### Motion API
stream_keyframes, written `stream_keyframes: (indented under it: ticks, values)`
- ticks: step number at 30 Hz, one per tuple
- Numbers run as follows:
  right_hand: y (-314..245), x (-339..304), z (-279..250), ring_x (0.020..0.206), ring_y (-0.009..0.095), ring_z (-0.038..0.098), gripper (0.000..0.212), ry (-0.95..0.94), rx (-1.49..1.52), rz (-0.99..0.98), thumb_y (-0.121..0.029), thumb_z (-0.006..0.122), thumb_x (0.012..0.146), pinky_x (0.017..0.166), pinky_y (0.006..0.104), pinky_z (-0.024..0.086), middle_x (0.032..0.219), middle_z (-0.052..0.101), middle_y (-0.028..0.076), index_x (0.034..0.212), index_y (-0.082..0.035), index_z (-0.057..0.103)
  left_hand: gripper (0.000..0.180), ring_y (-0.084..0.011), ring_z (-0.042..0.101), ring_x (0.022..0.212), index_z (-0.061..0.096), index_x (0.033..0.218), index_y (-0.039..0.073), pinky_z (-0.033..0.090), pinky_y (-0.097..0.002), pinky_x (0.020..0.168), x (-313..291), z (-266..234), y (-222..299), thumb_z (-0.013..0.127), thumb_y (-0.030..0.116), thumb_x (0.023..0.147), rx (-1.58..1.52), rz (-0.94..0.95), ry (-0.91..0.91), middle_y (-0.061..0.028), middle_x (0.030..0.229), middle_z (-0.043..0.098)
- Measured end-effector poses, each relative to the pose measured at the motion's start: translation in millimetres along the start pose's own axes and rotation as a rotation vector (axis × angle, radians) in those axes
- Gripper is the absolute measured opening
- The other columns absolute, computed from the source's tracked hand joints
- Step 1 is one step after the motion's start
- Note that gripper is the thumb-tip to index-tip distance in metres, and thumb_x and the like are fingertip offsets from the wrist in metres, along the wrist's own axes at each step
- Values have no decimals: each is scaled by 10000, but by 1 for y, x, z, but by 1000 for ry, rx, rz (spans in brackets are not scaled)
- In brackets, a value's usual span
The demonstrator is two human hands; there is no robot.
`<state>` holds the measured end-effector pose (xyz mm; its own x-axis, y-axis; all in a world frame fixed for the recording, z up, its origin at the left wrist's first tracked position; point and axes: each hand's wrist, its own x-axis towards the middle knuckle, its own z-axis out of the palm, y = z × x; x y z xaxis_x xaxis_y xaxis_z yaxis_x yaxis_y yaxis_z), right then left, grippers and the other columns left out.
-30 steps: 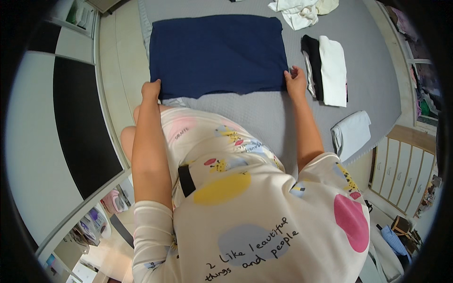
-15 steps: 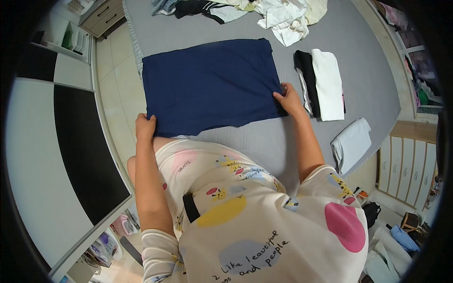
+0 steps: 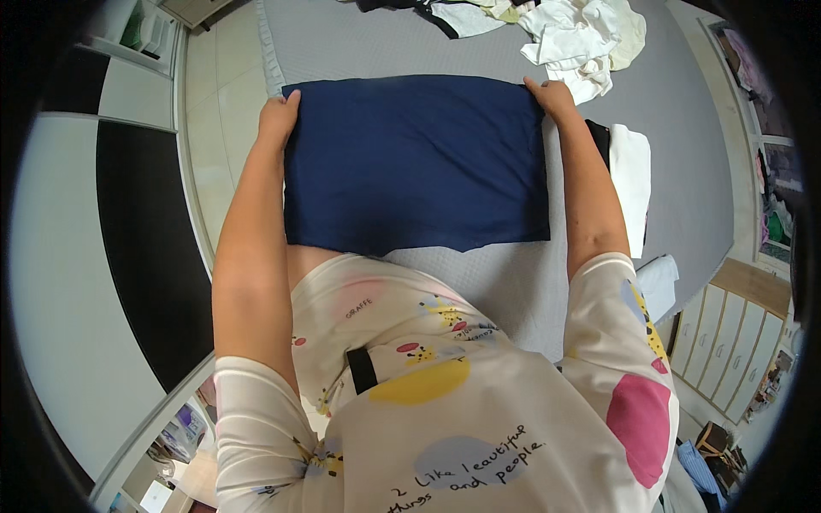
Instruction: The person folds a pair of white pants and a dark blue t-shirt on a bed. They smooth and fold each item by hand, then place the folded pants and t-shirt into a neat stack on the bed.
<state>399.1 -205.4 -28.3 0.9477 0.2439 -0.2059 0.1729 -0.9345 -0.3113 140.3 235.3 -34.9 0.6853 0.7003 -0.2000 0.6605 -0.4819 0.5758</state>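
Observation:
A dark blue folded garment (image 3: pixel 415 162) lies flat on the grey bedspread (image 3: pixel 693 197). My left hand (image 3: pixel 278 120) grips its far left corner. My right hand (image 3: pixel 552 98) grips its far right corner. Both arms reach forward along the garment's two sides, and its near edge lies close to my body.
A pile of white and pale clothes (image 3: pixel 581 34) lies at the far right of the bed, with dark items (image 3: pixel 428 10) beside it. Folded black and white pieces (image 3: pixel 629 184) sit right of my right arm. A light folded piece (image 3: pixel 657 286) lies nearer. Pale drawers (image 3: pixel 735 342) stand at right.
Both hands have moved from the garment's near edge to its far corners, folding it over. The garment now looks shorter and thicker.

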Motion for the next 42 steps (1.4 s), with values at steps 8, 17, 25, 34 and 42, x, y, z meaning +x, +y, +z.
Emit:
stream_keyframes:
  ticks: [8,17,25,34,42]
  values:
    - [-5,3,9,921,387,599,554,-70,38,-75,-510,482,830,844,413,447,923,644,232,916,1,677,499,-365,553,1041,567,1131,-19,457,-436,863,20,24,15,496,410,886,176,-192,180,-244,1085,576]
    - [37,7,17,918,389,594,479,187,51,124,-409,408,899,826,431,449,939,632,234,930,-8,666,327,-353,589,859,558,911,15,465,-431,775,-9,38,23,542,340,885,158,-138,469,-173,924,599]
    - [9,-5,17,901,394,598,513,269,-48,40,-473,408,912,801,446,455,936,637,223,957,-7,617,478,-356,406,1176,491,1174,20,305,-516,969,-30,50,32,558,374,859,232,298,685,-196,1227,465]
    - [-2,-16,16,891,367,617,470,266,-145,-37,-512,404,903,770,453,468,918,646,212,1016,-86,565,612,-322,199,1362,369,1383,248,149,-619,1033,-116,71,51,505,515,848,578,652,82,-111,1457,279]
    - [-20,-23,19,923,393,579,448,524,-291,-127,-443,512,862,767,495,455,947,626,206,1040,-34,546,631,-337,196,1360,370,1382,221,145,-633,1023,-117,76,56,514,511,841,562,620,138,-129,1454,277]
